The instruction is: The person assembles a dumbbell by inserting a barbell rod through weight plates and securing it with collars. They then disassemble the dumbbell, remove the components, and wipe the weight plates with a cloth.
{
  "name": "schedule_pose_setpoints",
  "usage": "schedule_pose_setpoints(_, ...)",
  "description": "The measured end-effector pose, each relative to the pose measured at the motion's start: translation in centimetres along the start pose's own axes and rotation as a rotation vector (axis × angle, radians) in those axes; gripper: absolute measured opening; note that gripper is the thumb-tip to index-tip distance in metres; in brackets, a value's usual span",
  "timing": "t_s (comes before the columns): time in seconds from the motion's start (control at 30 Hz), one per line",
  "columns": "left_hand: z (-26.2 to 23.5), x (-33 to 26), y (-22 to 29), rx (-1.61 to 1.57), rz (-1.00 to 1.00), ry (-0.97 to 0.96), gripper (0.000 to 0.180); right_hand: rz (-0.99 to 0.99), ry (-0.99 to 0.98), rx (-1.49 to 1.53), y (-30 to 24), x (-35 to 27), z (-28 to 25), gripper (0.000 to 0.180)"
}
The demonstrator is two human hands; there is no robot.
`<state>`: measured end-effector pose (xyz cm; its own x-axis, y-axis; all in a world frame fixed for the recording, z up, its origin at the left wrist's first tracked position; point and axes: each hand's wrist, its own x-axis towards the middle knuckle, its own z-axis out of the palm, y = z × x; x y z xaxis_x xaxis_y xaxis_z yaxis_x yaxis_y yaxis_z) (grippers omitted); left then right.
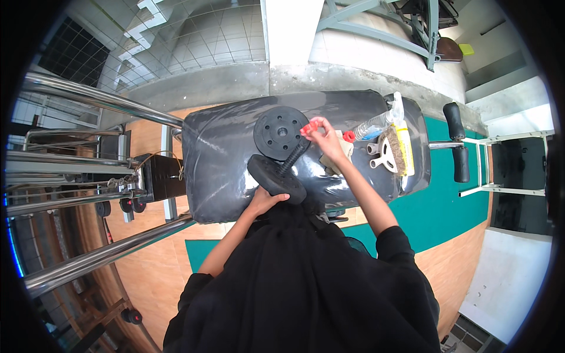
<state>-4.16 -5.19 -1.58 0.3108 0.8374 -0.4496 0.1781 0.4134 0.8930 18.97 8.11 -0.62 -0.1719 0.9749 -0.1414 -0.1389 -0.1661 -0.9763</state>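
One black dumbbell (272, 177) fills the left hand (267, 202); the right hand (327, 141) pinches a red piece (309, 127).

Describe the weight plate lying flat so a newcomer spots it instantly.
Start at the black padded bench across mid-view. On it, just left of the red piece in the right hand, lies a round black weight plate. It shows a holed face upward and no hand holds it, unlike the tilted plate in the left hand.
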Motion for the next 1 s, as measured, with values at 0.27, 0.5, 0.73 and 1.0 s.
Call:
schedule_pose_setpoints(0.27,0.0,1.4,-2.5,0.035,-0.007,0.084,0.107,-0.036,-0.031,-0.201,2.9,-3.2,2.4,0.023)
schedule_pose_setpoints(0.5,0.2,1.6,-2.7,0.038,0.031,0.086,0.110,0.054,-0.104,-0.267,0.7,-3.9,1.3,0.030)
schedule_pose_setpoints(0.73,0.2,1.7,-1.7,0.085,0.045,0.055,0.113,0.091,-0.204,-0.416,-0.1,-2.8,0.7,0.036)
schedule_pose_setpoints(1.0,0.6,2.3,-1.6,0.047,0.055,0.101,0.115,0.217,-0.230,-0.286,-1.6,-1.9,-0.9,0.041)
